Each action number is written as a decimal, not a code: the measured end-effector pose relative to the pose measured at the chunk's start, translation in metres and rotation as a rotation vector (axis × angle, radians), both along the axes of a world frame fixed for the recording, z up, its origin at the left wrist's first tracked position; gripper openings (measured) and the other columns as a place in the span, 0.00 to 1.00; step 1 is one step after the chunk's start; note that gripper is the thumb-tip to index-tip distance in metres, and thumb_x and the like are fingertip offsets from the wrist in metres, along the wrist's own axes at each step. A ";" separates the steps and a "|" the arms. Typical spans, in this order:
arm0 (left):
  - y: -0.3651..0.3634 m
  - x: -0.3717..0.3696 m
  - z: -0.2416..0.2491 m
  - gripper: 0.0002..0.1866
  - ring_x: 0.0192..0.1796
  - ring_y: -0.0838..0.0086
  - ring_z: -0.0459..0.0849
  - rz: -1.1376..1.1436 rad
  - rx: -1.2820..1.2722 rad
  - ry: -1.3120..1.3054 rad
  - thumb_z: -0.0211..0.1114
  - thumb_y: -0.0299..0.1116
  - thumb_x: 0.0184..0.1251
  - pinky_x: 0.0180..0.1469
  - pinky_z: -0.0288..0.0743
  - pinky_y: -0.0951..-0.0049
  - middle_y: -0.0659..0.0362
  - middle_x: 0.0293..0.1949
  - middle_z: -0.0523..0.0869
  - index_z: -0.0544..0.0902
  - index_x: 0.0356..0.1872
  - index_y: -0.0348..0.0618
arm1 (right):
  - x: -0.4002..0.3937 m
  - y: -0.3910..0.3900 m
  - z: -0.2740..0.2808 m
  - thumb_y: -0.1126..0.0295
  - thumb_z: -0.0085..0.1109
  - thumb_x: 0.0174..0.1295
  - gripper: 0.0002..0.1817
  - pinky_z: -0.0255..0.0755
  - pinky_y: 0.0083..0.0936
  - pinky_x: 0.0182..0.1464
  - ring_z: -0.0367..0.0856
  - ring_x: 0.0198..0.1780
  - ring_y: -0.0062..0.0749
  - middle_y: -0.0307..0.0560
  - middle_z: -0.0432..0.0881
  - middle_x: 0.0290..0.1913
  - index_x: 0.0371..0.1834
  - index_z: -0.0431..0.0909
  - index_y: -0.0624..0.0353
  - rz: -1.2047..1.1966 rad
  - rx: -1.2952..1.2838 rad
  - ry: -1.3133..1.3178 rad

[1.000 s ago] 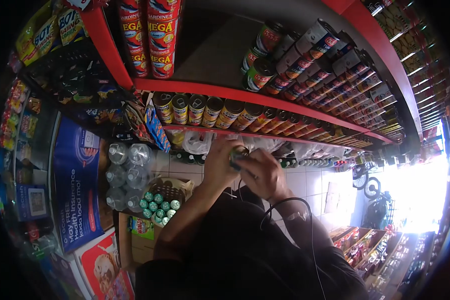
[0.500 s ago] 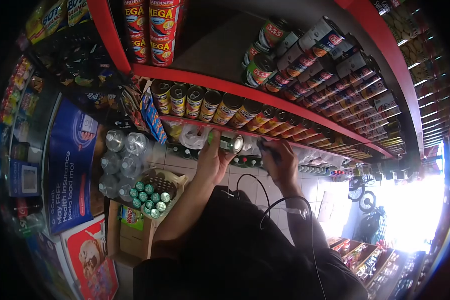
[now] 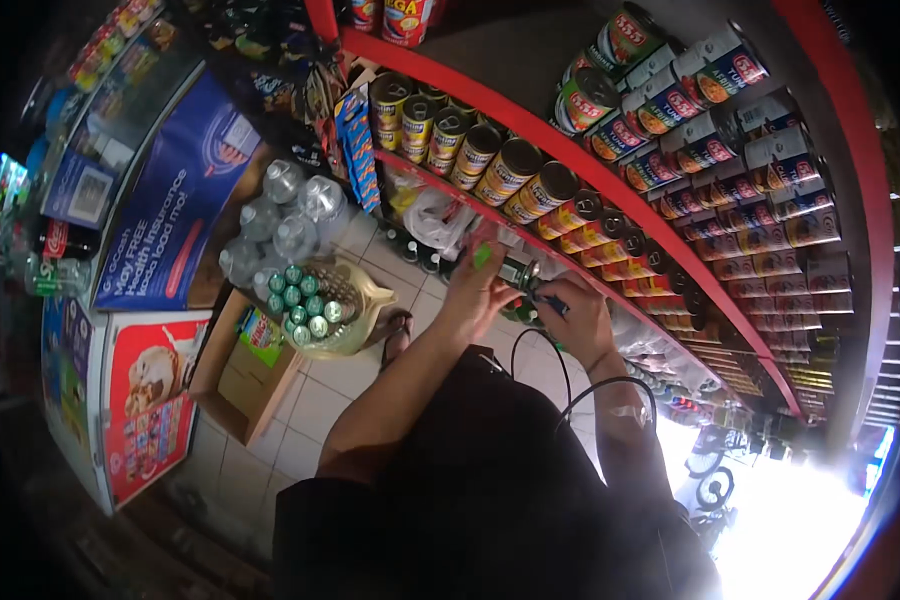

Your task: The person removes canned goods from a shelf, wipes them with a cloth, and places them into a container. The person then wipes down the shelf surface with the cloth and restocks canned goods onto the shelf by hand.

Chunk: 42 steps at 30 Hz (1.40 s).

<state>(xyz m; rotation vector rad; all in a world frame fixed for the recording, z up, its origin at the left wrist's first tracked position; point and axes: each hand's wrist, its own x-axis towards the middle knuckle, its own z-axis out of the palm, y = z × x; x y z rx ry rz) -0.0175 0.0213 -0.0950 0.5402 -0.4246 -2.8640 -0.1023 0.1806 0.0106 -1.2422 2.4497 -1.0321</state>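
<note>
My left hand (image 3: pixel 478 293) is closed around a can (image 3: pixel 515 271) with a bit of green on its label. The can lies on its side, and its shiny end points right, toward my other hand. My right hand (image 3: pixel 582 318) is closed on a slim dark blue marker-like thing (image 3: pixel 552 304), held close to that end. Whether it touches the metal cannot be made out. Both hands are just in front of the lower shelf, below a row of yellow-labelled cans (image 3: pixel 510 172).
Red-edged shelves (image 3: pixel 450 80) carry stacked tuna cans (image 3: pixel 725 75). On the left are clear plastic bottles (image 3: pixel 295 235), a tan basket (image 3: pixel 365 290) of green-topped cans and a cardboard box (image 3: pixel 232 375). A black cable (image 3: pixel 610 381) loops over my right forearm.
My view has turned and shifted, so the shelves and box sit differently. The right hand and its marker-like thing have come closer to the can's end. My left hand still holds the can.
</note>
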 end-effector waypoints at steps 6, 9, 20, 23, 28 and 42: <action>-0.049 0.070 -0.066 0.11 0.44 0.69 0.88 0.256 -0.054 -0.311 0.64 0.41 0.75 0.52 0.86 0.63 0.61 0.41 0.87 0.79 0.50 0.49 | -0.027 0.143 -0.169 0.67 0.71 0.61 0.11 0.80 0.35 0.45 0.88 0.39 0.41 0.52 0.88 0.38 0.41 0.87 0.61 -0.333 0.289 -0.060; -0.066 0.147 -0.128 0.20 0.38 0.72 0.84 0.230 -0.207 -0.600 0.60 0.54 0.73 0.37 0.78 0.70 0.64 0.39 0.87 0.83 0.50 0.50 | -0.002 0.258 -0.238 0.59 0.63 0.65 0.14 0.77 0.37 0.36 0.87 0.32 0.38 0.49 0.87 0.29 0.30 0.86 0.57 -0.498 0.605 -0.470; -0.104 0.195 -0.115 0.25 0.44 0.59 0.83 0.336 -1.470 -0.947 0.75 0.34 0.61 0.46 0.80 0.58 0.49 0.44 0.82 0.76 0.56 0.38 | 0.077 0.308 -0.203 0.58 0.66 0.68 0.15 0.69 0.27 0.23 0.76 0.21 0.24 0.39 0.82 0.22 0.34 0.86 0.60 -0.698 0.582 -0.552; -0.156 0.159 -0.126 0.27 0.48 0.50 0.84 0.176 -1.919 -0.844 0.75 0.30 0.55 0.50 0.81 0.55 0.45 0.45 0.82 0.77 0.57 0.40 | 0.061 0.231 -0.171 0.59 0.66 0.68 0.14 0.73 0.30 0.29 0.82 0.26 0.29 0.44 0.85 0.25 0.34 0.86 0.60 -0.767 0.557 -0.485; -0.215 0.132 -0.237 0.24 0.53 0.52 0.86 -0.556 -2.135 -1.030 0.74 0.32 0.57 0.50 0.83 0.55 0.51 0.51 0.84 0.80 0.57 0.54 | 0.047 0.182 -0.153 0.54 0.65 0.66 0.17 0.78 0.35 0.37 0.88 0.35 0.37 0.47 0.89 0.29 0.35 0.89 0.58 -0.786 0.702 -0.216; -0.221 0.127 -0.289 0.18 0.60 0.64 0.86 -1.355 -2.122 -1.123 0.54 0.40 0.74 0.65 0.67 0.48 0.57 0.54 0.91 0.91 0.50 0.53 | 0.155 0.277 -0.131 0.64 0.69 0.67 0.12 0.69 0.24 0.27 0.75 0.23 0.20 0.36 0.78 0.19 0.30 0.83 0.59 -0.855 0.487 -0.388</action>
